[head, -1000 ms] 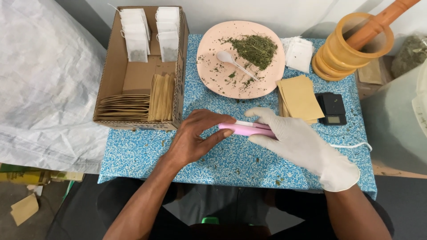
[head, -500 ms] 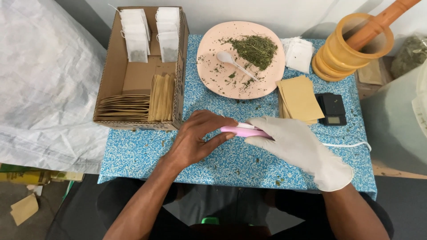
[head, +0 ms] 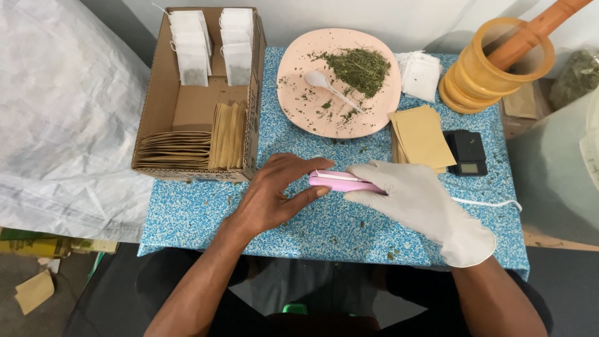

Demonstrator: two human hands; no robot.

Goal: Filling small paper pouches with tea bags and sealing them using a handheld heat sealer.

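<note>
Pink handheld sealer [head: 342,181] lies on the blue speckled tabletop [head: 349,224], pressed down under the gloved right hand [head: 412,193]; bare left hand [head: 274,193] rests its fingers against the sealer's near end. Cardboard box [head: 159,106] already holds 2 rows of filled white sachets [head: 212,47] plus stacked tan envelopes [head: 190,146], so part of the batch looks done. Pink plate [head: 299,112] keeps loose dried herb [head: 359,65] and a white spoon [head: 324,84]; more remains, likely.

Cardboard box [head: 163,106] of tea bags and brown envelopes up left. Pink plate [head: 299,112] with dried herbs and white spoon [head: 324,84]. Wooden mortar [head: 493,62], black scale [head: 467,153] on the right.
</note>
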